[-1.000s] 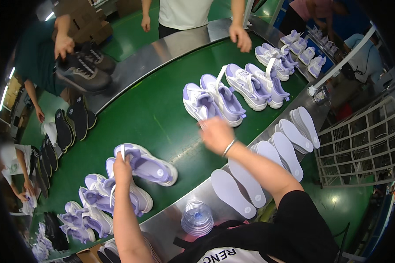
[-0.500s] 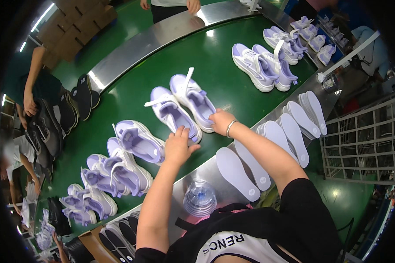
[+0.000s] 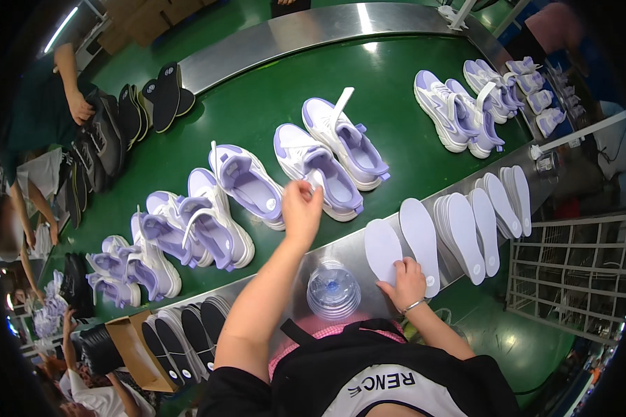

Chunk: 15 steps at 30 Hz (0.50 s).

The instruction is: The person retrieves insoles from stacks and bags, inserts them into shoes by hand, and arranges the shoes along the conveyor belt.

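My left hand [image 3: 302, 214] is closed at the opening of a white-and-lavender sneaker [image 3: 320, 167], its fingers pinching what looks like the sneaker's white strap [image 3: 316, 179]. The matching sneaker [image 3: 351, 149] stands just to the right, its strap sticking up. My right hand [image 3: 407, 285] grips the heel end of a pale lavender insole [image 3: 381, 244] on the metal ledge, covering that end. Another insole [image 3: 419, 233] lies right beside it.
More sneakers [image 3: 247, 184] stand in a row at the left, and another pair [image 3: 459, 115] at the far right. Insole stacks [image 3: 462, 236] line the ledge. A clear plastic container [image 3: 334, 288] sits near me. A box of dark insoles [image 3: 135, 347] is at lower left. A co-worker's hand [image 3: 80, 108] is at far left.
My right hand has left the right sneaker and come down to the insole on the ledge. My left hand's fingers have closed at the left sneaker's strap. The whole view has shifted.
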Each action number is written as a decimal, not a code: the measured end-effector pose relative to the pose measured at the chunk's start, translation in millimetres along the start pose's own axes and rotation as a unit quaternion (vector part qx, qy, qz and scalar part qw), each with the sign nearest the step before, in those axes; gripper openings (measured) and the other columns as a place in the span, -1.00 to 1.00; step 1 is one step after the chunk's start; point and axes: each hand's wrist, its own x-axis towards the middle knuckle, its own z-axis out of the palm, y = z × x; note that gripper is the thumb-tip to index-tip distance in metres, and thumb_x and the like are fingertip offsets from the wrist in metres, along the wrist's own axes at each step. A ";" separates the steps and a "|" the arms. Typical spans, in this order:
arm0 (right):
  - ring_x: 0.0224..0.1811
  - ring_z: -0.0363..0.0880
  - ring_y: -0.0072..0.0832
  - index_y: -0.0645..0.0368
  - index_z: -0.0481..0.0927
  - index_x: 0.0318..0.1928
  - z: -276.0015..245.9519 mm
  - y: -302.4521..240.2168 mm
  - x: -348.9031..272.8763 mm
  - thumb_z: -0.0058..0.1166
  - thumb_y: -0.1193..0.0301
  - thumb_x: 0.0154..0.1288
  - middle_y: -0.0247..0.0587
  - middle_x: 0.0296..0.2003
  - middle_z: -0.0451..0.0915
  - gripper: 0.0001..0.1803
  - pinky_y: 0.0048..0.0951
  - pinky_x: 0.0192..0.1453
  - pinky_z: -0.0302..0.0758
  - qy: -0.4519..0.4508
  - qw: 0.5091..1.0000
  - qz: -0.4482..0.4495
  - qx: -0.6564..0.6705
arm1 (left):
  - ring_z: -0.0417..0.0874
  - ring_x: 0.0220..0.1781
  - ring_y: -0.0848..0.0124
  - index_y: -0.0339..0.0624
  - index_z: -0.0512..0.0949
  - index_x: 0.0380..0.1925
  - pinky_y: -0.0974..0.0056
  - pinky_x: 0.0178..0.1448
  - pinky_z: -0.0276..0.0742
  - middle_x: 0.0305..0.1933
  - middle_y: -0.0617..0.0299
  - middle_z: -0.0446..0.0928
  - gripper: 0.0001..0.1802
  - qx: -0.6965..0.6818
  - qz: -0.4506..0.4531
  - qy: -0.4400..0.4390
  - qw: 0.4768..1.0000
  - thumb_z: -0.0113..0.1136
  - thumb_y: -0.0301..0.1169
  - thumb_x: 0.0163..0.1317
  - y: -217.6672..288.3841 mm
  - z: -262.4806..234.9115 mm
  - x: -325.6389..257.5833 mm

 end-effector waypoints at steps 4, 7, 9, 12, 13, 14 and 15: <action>-0.16 0.31 -0.19 0.23 0.36 -0.26 -2.2 -0.5 9.7 0.19 0.29 -0.23 -0.06 -0.25 0.32 -0.53 -0.25 -0.16 0.32 -0.004 0.996 0.022 0.084 | 0.46 -0.37 0.16 -0.31 0.43 -0.31 0.20 -0.22 0.39 -0.42 0.06 0.46 -0.67 0.072 0.187 0.117 0.973 0.19 -0.33 -0.05 4.3 3.4 43.6; -0.21 0.33 -0.20 0.23 0.38 -0.34 -34.1 0.6 14.8 0.11 0.39 -0.23 -0.05 -0.31 0.32 -0.65 -0.30 -0.18 0.34 0.087 0.971 -0.001 0.222 | 0.48 -0.24 0.07 -0.30 0.42 -0.27 0.17 -0.16 0.38 -0.32 -0.04 0.47 -0.65 0.044 0.153 -0.015 0.987 0.13 -0.27 -0.01 6.2 -2.7 66.4; -0.25 0.34 -0.20 0.23 0.39 -0.40 -72.9 -2.7 29.2 0.11 0.41 -0.22 -0.06 -0.33 0.32 -0.70 -0.32 -0.21 0.36 0.088 0.966 -0.066 0.233 | 0.49 -0.24 0.05 -0.29 0.42 -0.24 0.17 -0.15 0.39 -0.31 -0.05 0.48 -0.63 0.028 0.071 -0.080 0.994 0.09 -0.23 0.03 4.9 -4.6 74.7; -0.34 0.40 -0.23 0.20 0.41 -0.52 -118.9 -21.0 69.6 0.08 0.44 -0.21 -0.09 -0.35 0.34 -0.83 -0.34 -0.30 0.41 0.107 0.955 -0.178 0.212 | 0.53 -0.33 0.07 -0.30 0.48 -0.33 0.16 -0.24 0.41 -0.41 -0.05 0.52 -0.65 0.012 0.012 -0.083 0.996 0.04 -0.20 0.05 8.7 -4.2 81.9; -0.33 0.42 -0.24 0.20 0.44 -0.52 -125.8 -31.5 85.3 0.06 0.45 -0.19 -0.11 -0.35 0.35 -0.86 -0.34 -0.30 0.42 0.054 0.963 -0.227 0.138 | 0.54 -0.33 0.08 -0.29 0.51 -0.38 0.17 -0.25 0.42 -0.44 -0.05 0.52 -0.68 -0.021 -0.007 -0.095 0.995 0.05 -0.21 0.04 -5.7 -0.6 84.6; -0.32 0.43 -0.26 0.20 0.47 -0.51 -129.0 -41.6 100.8 0.03 0.46 -0.16 -0.12 -0.34 0.37 -0.88 -0.33 -0.30 0.43 0.001 0.960 -0.274 0.063 | 0.54 -0.33 0.10 -0.27 0.51 -0.38 0.22 -0.27 0.42 -0.43 -0.05 0.52 -0.69 -0.071 -0.036 -0.106 0.991 0.06 -0.23 0.03 -23.2 4.9 83.8; -0.32 0.43 -0.26 0.20 0.47 -0.51 -126.2 -50.0 118.3 0.03 0.46 -0.16 -0.12 -0.34 0.37 -0.88 -0.33 -0.30 0.43 -0.001 0.959 -0.278 0.063 | 0.54 -0.37 0.12 -0.27 0.51 -0.41 0.23 -0.29 0.41 -0.45 -0.03 0.52 -0.71 -0.094 -0.043 -0.099 0.990 0.08 -0.24 0.03 -33.0 10.0 81.6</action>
